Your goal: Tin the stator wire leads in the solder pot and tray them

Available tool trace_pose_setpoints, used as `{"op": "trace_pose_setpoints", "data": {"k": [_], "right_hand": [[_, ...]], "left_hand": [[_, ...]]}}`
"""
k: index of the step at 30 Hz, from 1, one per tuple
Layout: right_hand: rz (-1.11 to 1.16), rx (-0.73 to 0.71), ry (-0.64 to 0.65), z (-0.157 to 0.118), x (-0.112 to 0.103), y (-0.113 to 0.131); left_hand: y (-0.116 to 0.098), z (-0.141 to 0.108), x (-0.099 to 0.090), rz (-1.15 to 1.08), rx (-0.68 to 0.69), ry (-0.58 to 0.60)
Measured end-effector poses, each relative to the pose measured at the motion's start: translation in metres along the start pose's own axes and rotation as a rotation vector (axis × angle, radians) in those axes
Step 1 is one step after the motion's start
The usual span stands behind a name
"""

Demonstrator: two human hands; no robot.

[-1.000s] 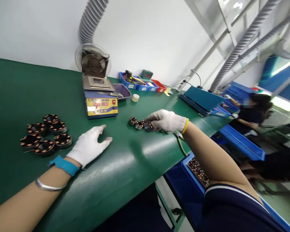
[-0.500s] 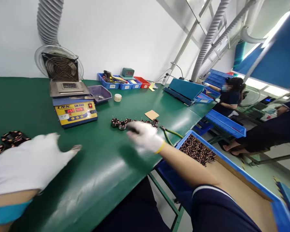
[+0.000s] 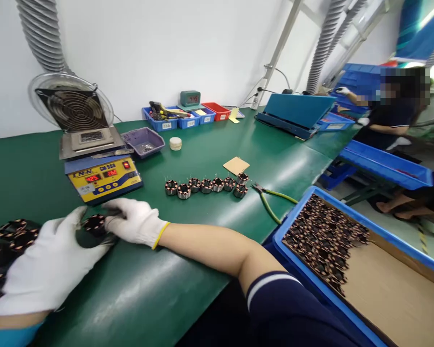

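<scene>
My right hand [image 3: 133, 221], in a white glove with a yellow cuff edge, has its fingers closed on the right side of a dark motor stator [image 3: 94, 224] with copper windings. My left hand [image 3: 50, 262], also gloved, is open, thumb and forefinger spread on either side of that stator. Whether the left fingertips touch it, I cannot tell. More stators [image 3: 18, 236] lie beside and partly behind my left hand at the left edge. Farther right, several upright stators [image 3: 206, 186] with thin wire ends stand in an uneven row on the green table.
A yellow and blue solder pot [image 3: 106, 177] with a fan [image 3: 75, 110] stands behind my hands. Near it are a purple tray [image 3: 143, 141] and a round white container [image 3: 175, 143]. Green-handled cutters [image 3: 271, 202] lie by a blue crate [image 3: 401, 270] of stators. A co-worker [image 3: 390, 115] sits beyond.
My right hand has moved left from the row of stators to my left hand, and a stator now shows between them. The view has shifted, with more of the crate visible.
</scene>
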State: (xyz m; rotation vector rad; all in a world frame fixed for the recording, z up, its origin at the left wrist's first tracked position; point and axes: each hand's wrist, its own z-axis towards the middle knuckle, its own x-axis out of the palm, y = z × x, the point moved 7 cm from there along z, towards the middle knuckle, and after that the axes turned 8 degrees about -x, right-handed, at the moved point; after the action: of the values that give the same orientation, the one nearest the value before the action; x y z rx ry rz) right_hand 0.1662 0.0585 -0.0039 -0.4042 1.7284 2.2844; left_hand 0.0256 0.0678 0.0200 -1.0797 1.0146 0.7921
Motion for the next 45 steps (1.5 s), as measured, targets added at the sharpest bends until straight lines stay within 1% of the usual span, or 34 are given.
{"op": "trace_pose_setpoints", "data": {"k": [1, 2, 4, 7, 9, 11, 15, 17, 19, 21, 22, 23, 24, 26, 27, 28, 30, 32, 33, 34, 35, 38, 40, 42, 45], "right_hand": [[0.021, 0.039, -0.059, -0.002, -0.006, -0.002], [0.033, 0.066, -0.104, -0.003, -0.011, -0.002], [0.045, 0.07, -0.142, -0.006, -0.017, 0.001], [0.066, 0.02, -0.121, -0.006, -0.017, 0.005], [0.13, -0.002, -0.102, -0.005, -0.016, 0.002], [0.2, 0.006, -0.108, -0.004, -0.015, -0.002], [0.224, 0.013, -0.138, -0.004, -0.017, -0.008], [0.204, 0.002, -0.127, -0.004, -0.018, -0.008], [0.198, -0.003, -0.091, -0.004, -0.018, -0.008], [0.216, -0.017, -0.026, -0.003, -0.017, -0.008], [0.229, -0.023, 0.006, -0.003, -0.016, -0.008], [0.241, -0.026, 0.031, -0.002, -0.015, -0.008], [0.251, -0.025, 0.042, -0.002, -0.015, -0.009], [0.259, -0.011, 0.035, -0.002, -0.016, -0.01], [0.26, -0.005, 0.028, -0.001, -0.016, -0.011], [0.258, -0.002, 0.024, -0.001, -0.016, -0.011], [0.237, 0.001, 0.031, 0.0, -0.016, -0.011], [0.179, -0.006, 0.055, 0.0, -0.017, -0.01], [0.125, -0.014, 0.082, 0.0, -0.017, -0.008], [0.052, -0.019, 0.121, -0.001, -0.016, -0.004], [-0.041, -0.023, 0.167, -0.002, -0.015, -0.001], [-0.375, -0.048, 0.3, -0.01, -0.01, 0.016], [-0.543, -0.09, 0.353, -0.015, -0.003, 0.028], [-0.637, -0.093, 0.359, -0.019, 0.002, 0.034], [-0.666, 0.008, 0.325, -0.018, 0.0, 0.028]], "left_hand": [[-0.004, -0.003, -0.004, 0.051, -0.134, -0.017], [-0.014, -0.004, -0.005, 0.043, -0.164, -0.011], [-0.031, -0.004, 0.003, -0.039, -0.105, 0.085], [-0.024, 0.002, 0.009, -0.122, -0.156, 0.057], [-0.015, 0.005, 0.01, -0.169, -0.175, 0.028], [-0.009, 0.005, 0.008, -0.187, -0.19, 0.025], [-0.009, 0.001, 0.007, -0.115, -0.233, 0.123], [-0.01, -0.001, 0.006, -0.058, -0.209, 0.149], [-0.015, -0.002, 0.005, -0.035, -0.119, 0.136], [-0.021, -0.003, 0.004, -0.056, -0.007, 0.124], [-0.023, -0.004, 0.004, -0.067, 0.028, 0.125], [-0.024, -0.004, 0.003, -0.067, 0.032, 0.132], [-0.022, -0.004, 0.004, -0.05, 0.001, 0.147], [-0.016, -0.005, 0.003, 0.007, -0.113, 0.174], [-0.013, -0.005, 0.002, 0.027, -0.156, 0.165], [-0.012, -0.006, 0.0, 0.031, -0.165, 0.14], [-0.016, -0.006, -0.004, 0.002, -0.079, 0.067], [-0.02, -0.006, -0.003, -0.037, 0.041, 0.017], [-0.02, -0.005, 0.0, -0.053, 0.078, 0.01], [-0.019, -0.004, 0.002, -0.063, 0.086, 0.009], [-0.017, -0.002, 0.004, -0.067, 0.069, 0.011], [-0.01, 0.004, 0.008, -0.046, -0.042, 0.035], [-0.009, 0.006, 0.008, -0.021, -0.102, 0.063], [-0.009, 0.006, 0.007, -0.003, -0.137, 0.082], [-0.007, 0.005, 0.006, 0.015, -0.184, 0.087]]}}
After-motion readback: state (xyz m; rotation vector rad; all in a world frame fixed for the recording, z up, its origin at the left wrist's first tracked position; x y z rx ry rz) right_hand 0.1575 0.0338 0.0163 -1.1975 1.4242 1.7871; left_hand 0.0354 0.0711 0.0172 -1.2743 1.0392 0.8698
